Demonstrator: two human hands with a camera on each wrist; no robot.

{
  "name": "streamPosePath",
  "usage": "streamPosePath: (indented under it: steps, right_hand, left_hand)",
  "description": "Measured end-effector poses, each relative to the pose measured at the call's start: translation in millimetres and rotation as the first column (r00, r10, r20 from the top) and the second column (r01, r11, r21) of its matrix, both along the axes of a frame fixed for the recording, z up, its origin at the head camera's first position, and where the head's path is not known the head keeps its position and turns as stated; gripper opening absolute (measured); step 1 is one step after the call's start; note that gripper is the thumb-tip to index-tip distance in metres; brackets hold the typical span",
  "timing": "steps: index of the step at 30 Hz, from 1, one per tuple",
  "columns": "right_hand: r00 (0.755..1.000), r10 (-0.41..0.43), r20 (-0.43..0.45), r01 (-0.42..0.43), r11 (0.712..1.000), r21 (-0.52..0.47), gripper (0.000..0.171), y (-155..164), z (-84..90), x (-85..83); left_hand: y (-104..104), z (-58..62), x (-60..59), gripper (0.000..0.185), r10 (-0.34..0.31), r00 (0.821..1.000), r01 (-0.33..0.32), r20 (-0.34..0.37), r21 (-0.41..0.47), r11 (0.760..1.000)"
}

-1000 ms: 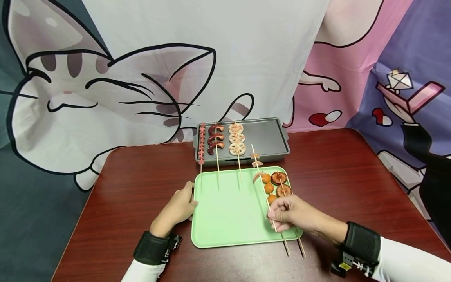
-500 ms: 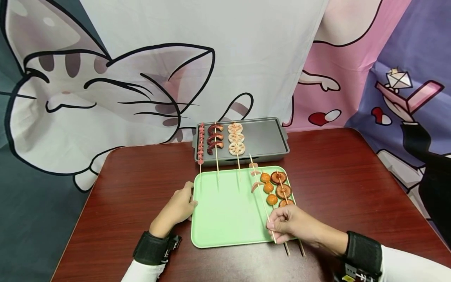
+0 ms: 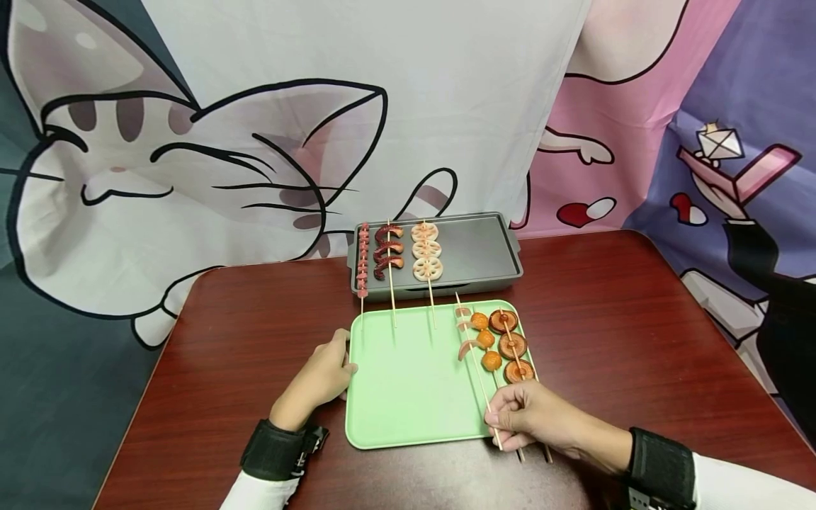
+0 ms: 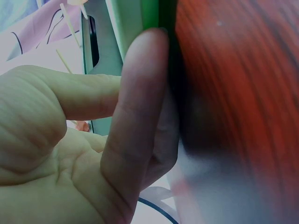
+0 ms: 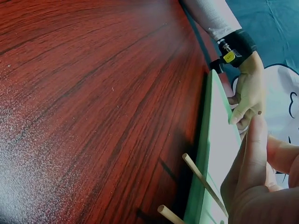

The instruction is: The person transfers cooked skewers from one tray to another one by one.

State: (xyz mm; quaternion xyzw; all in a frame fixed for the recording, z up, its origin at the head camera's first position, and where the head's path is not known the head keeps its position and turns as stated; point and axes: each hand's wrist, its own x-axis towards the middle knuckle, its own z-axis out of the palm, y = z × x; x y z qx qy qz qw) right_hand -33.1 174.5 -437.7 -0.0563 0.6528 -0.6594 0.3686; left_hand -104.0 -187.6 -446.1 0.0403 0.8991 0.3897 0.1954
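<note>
My right hand (image 3: 532, 414) pinches the lower stick of a skewer (image 3: 468, 347) threaded with pale pink curved slices, its upper part over the right side of a light green tray (image 3: 414, 382). Right of it on the tray lie a skewer of orange balls (image 3: 491, 361) and a skewer of brown mushroom caps (image 3: 513, 346). Their stick ends (image 5: 195, 169) stick out past the tray's near edge in the right wrist view. My left hand (image 3: 323, 374) grips the tray's left rim, thumb at the edge; some fingers are hidden.
Behind the tray stands a grey rectangular pan (image 3: 478, 248). On its left half lie skewers of pink meat (image 3: 363, 262), dark red tentacle pieces (image 3: 388, 248) and lotus root slices (image 3: 426, 249), sticks reaching over the tray. A printed curtain (image 3: 484, 106) hangs behind the wooden table (image 3: 605, 319).
My right hand has drawn the pink-slice skewer toward me and lower, so its tip has moved from the pan's front edge to the tray's far edge. My left hand stays put.
</note>
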Motion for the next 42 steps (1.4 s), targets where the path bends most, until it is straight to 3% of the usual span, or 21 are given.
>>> streamPosePath:
  steps: [23, 32, 37, 42]
  right_hand:
    - [1.0, -0.012, 0.018, 0.011, 0.998, 0.056, 0.024, -3.0, -4.1, 0.3]
    - [0.994, 0.059, -0.087, -0.046, 0.988, 0.144, 0.02, -1.3, -6.5, -1.2]
    - [0.968, 0.143, -0.204, -0.087, 0.961, 0.262, 0.024, 0.1, -5.0, -1.8]
    - [0.904, 0.259, -0.339, -0.093, 0.895, 0.436, 0.029, -2.2, -0.9, -1.7]
  left_hand:
    - [0.4, -0.8, -0.9, 0.048, -0.002, 1.0, 0.002, -0.006, -0.004, 1.0]
    - [0.3, -1.6, -0.8, 0.048, 0.005, 1.0, -0.005, -0.006, 0.01, 1.0]
    - [0.9, -1.0, -0.4, 0.048, 0.002, 1.0, -0.002, -0.013, 0.003, 1.0]
    - [0.9, 0.2, 0.2, 0.047, 0.001, 1.0, -0.001, -0.012, -0.008, 1.0]
